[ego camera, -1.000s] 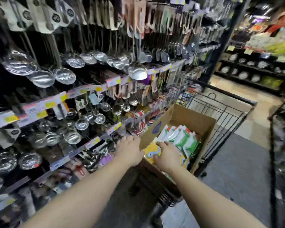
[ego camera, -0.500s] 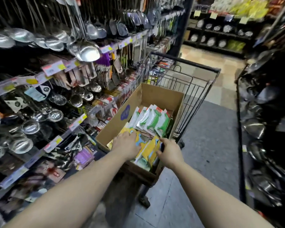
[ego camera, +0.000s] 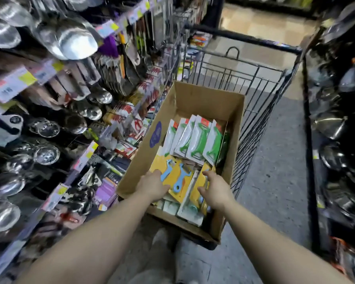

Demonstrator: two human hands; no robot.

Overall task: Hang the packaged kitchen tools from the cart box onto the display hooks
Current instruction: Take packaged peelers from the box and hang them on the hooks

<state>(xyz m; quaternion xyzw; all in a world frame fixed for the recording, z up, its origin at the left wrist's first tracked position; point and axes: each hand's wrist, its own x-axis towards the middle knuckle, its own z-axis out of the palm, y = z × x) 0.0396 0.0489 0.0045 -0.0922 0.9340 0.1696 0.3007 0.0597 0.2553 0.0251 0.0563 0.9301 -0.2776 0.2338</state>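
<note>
A brown cardboard box (ego camera: pixel 209 93) sits in a black wire cart (ego camera: pixel 254 83). At its far end stand several white packs with green peelers (ego camera: pixel 195 138). At the near end lie yellow card packs with blue peelers (ego camera: pixel 178 181). My left hand (ego camera: pixel 152 186) rests palm down on the left edge of the top yellow pack. My right hand (ego camera: pixel 214 189) reaches into the near right corner, its fingers spread over upright yellow packs (ego camera: pixel 199 181). Neither hand has lifted a pack. The display hooks (ego camera: pixel 119 64) full of hanging tools are to the left of the box.
Steel ladles (ego camera: pixel 74 42) and strainers (ego camera: pixel 46 154) hang on the left rack, with price tags (ego camera: pixel 23 78) along its rails. A dark shelf of pans (ego camera: pixel 340 119) lines the right side. Grey aisle floor (ego camera: pixel 275 160) runs between the cart and that shelf.
My view has tilted down toward the box. Both hands moved from the box's near rim deeper in, onto the yellow packs.
</note>
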